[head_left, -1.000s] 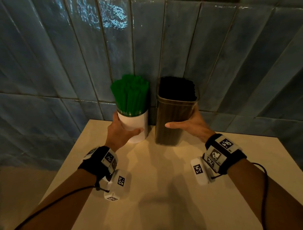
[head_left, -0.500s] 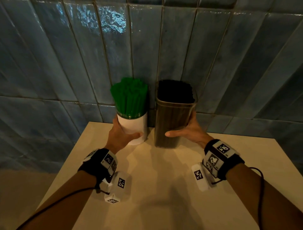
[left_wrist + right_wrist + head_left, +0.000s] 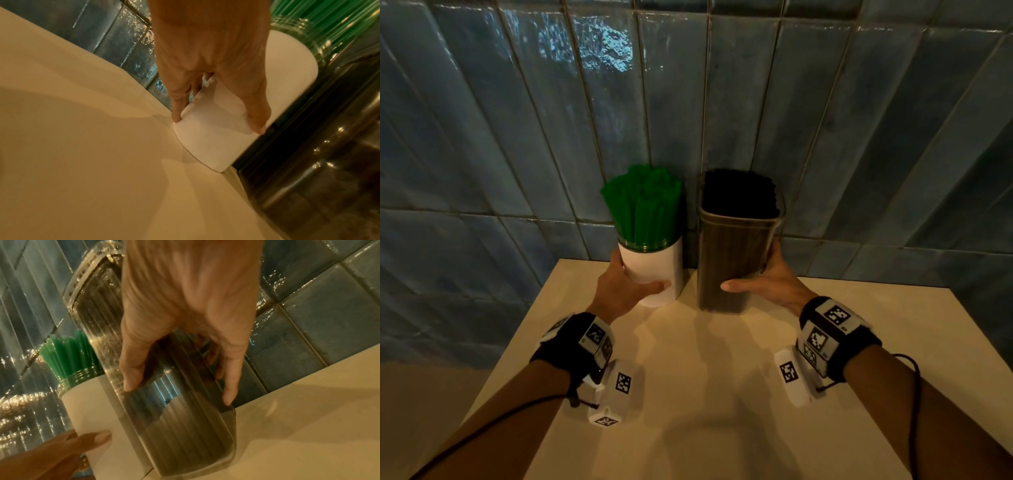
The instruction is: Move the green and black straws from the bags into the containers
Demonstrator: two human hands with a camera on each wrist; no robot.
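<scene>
Change: both containers sat closer to the tiled wall (image 3: 517, 137) than a second earlier.
Head: left hand (image 3: 619, 291) gripped white container (image 3: 654, 270) of green straws (image 3: 643, 205).
Right wrist: right hand (image 3: 185, 313) gripped clear container (image 3: 185, 426) of black straws (image 3: 195, 443), on table (image 3: 308, 434).

A beige table (image 3: 688, 394) bears a white cup (image 3: 654, 270) and clear canister (image 3: 736, 267).

Behind and to both sides, glossy blue-grey wall tiles (image 3: 825, 120) set on end, pale grout lines between. High on the left, a bright glare patch (image 3: 602, 48). Below, a cream surface (image 3: 705, 394), dimly and warmly lit, crossed by soft shadows.
</scene>
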